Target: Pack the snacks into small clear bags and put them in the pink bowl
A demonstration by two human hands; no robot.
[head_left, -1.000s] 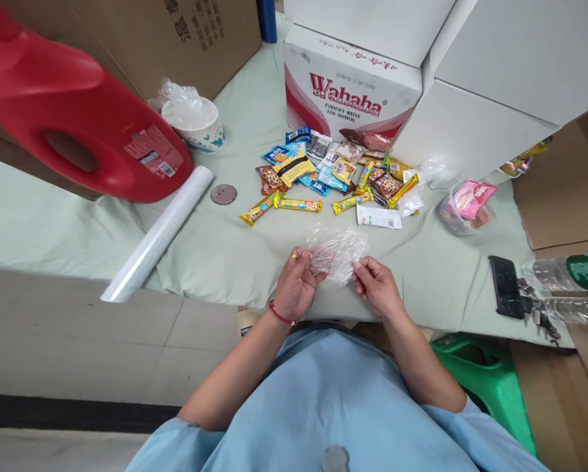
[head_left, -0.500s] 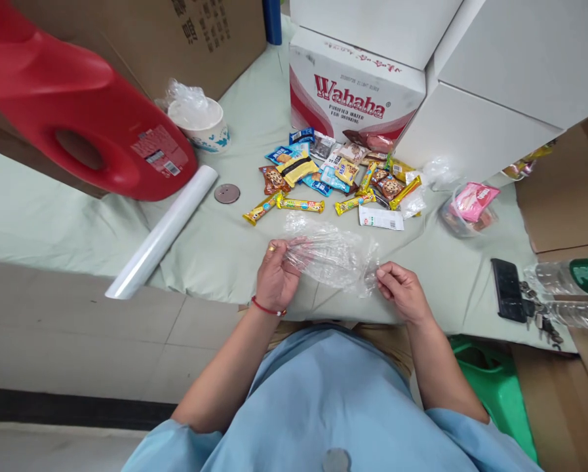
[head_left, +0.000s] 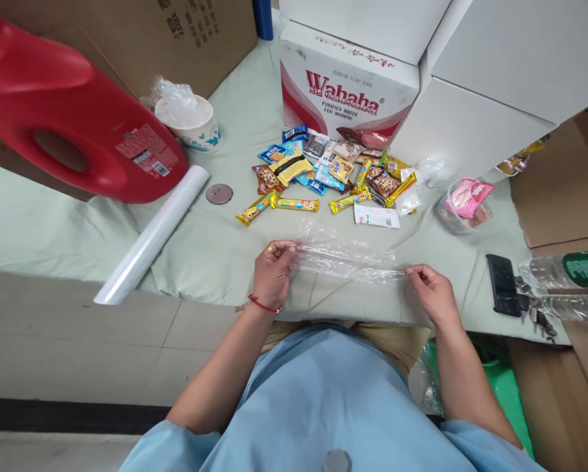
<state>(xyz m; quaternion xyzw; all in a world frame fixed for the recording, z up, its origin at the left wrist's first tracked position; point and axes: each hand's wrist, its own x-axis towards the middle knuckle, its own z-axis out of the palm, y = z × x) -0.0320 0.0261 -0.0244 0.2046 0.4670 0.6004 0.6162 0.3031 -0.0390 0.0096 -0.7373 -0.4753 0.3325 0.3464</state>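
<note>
A thin clear plastic bag [head_left: 347, 259] is stretched between my two hands above the near edge of the table. My left hand [head_left: 273, 272] pinches its left end between thumb and fingers. At the other end, the fingertips of my right hand [head_left: 434, 292] are closed on a corner of the plastic. Just beyond the bag lies a heap of wrapped snacks: a yellow packet [head_left: 290, 168], brown cookie packets [head_left: 385, 184] and slim yellow bars [head_left: 294, 204]. A white sachet [head_left: 376, 216] lies at the heap's near side.
On the left are a red jug [head_left: 141, 154], a white roll [head_left: 151, 236], a paper cup [head_left: 195, 134] and a round brown disc [head_left: 219, 193]. A Wahaba-style carton [head_left: 347, 85] stands behind. Rightward are a plastic tub [head_left: 453, 219], a phone [head_left: 503, 285], keys [head_left: 539, 318] and bottles [head_left: 544, 272].
My right hand has moved to the right, away from my left hand. The bag, crumpled before, is now pulled wider and tauter between them. The camera view has shifted slightly.
</note>
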